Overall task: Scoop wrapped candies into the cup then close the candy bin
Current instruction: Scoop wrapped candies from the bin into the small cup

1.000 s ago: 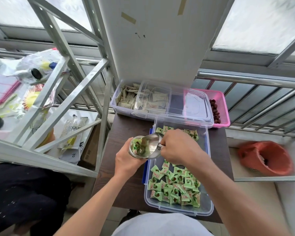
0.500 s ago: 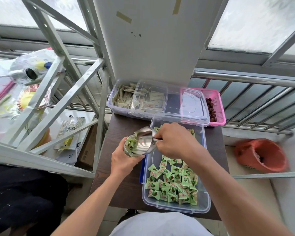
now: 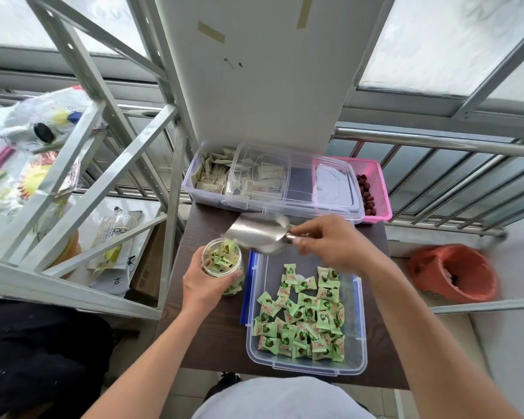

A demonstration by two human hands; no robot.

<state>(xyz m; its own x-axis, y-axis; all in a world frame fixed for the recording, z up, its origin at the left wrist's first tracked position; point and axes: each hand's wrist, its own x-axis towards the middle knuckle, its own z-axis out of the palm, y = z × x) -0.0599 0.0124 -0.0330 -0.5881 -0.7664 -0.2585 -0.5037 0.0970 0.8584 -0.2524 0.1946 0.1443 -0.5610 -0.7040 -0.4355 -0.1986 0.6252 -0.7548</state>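
My left hand [image 3: 204,287] grips a clear plastic cup [image 3: 222,259] filled with green wrapped candies, standing on the dark table [image 3: 212,334]. My right hand [image 3: 330,241] holds the handle of a metal scoop [image 3: 256,232], which is tilted with its mouth just above and right of the cup's rim. The scoop looks empty. To the right lies the open clear candy bin [image 3: 357,337] with blue latches, holding several green wrapped candies [image 3: 303,319]. Its clear lid [image 3: 321,189] rests across the containers at the back.
Behind the bin stands a clear box of pale sachets [image 3: 215,176] and a pink basket with red dates [image 3: 372,189]. A metal frame shelf [image 3: 73,182] with bags fills the left. An orange bucket [image 3: 454,272] sits on the floor at the right, below a railing.
The scoop has lifted off the cup's mouth and swung back to the right. The cup now shows full of candies, and my left hand has lowered it onto the table.
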